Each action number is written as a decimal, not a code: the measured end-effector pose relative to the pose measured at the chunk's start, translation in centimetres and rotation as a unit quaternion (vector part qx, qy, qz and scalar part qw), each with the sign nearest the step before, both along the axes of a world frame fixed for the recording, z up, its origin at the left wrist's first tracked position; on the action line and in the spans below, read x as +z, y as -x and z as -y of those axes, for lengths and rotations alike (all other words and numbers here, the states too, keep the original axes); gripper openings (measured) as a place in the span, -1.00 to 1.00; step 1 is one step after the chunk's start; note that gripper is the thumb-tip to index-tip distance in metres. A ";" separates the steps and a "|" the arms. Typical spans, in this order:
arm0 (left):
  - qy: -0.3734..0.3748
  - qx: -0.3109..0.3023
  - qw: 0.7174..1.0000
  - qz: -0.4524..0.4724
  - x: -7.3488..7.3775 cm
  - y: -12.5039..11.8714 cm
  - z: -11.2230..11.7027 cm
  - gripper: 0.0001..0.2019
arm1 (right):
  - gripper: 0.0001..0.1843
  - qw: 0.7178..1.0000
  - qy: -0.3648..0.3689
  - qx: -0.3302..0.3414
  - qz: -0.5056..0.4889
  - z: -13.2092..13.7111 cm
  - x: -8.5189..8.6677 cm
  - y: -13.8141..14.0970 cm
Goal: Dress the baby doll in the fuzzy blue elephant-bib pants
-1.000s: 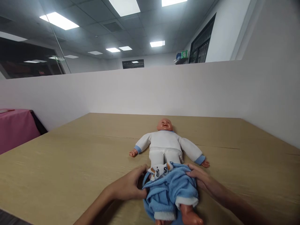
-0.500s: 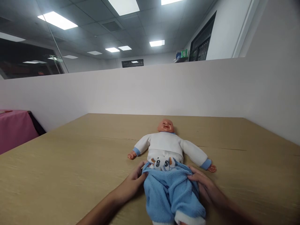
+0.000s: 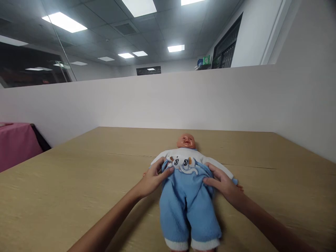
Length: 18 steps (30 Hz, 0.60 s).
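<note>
A baby doll (image 3: 186, 141) in a white suit lies on its back on the wooden table (image 3: 78, 175), head away from me. Fluffy blue overalls (image 3: 187, 199) with white cuffs and a cartoon animal bib cover its legs and reach its chest. My left hand (image 3: 152, 178) grips the overalls' upper left edge, thumb over the cloth. My right hand (image 3: 223, 182) holds the upper right edge at the doll's side, fingers pressed into the fabric. The doll's arms are mostly hidden behind my hands.
A low white partition wall (image 3: 168, 101) runs along the table's far and right sides. A pink-covered surface (image 3: 15, 143) stands at the far left beyond the table. Bare tabletop lies to both sides of the doll.
Both hands have pulled the blue overalls up from the doll's thighs to its chest. The bunched fabric has smoothed out and the doll's bare feet are now covered or out of view.
</note>
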State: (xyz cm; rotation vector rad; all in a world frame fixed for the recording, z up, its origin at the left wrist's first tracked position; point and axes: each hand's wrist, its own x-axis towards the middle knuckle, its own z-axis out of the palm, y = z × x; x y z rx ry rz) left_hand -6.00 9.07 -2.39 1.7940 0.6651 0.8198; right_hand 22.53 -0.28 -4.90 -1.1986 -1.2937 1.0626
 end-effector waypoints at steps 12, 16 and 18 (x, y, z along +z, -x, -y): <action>0.182 -0.019 0.982 0.052 -6.4 -0.5 -2.8 -0.52 | -0.61 0.984 0.071 -0.098 -0.129 -1.9 -4.4 0.1; 0.241 -0.043 0.966 0.082 -6.2 -0.1 -2.8 -0.53 | -0.55 0.964 0.108 -0.075 -0.229 -1.8 -4.4 -0.2; 0.237 -0.053 0.968 0.060 -5.6 0.7 -3.1 -0.56 | -0.47 0.970 0.125 -0.082 -0.193 -1.8 -4.7 -1.1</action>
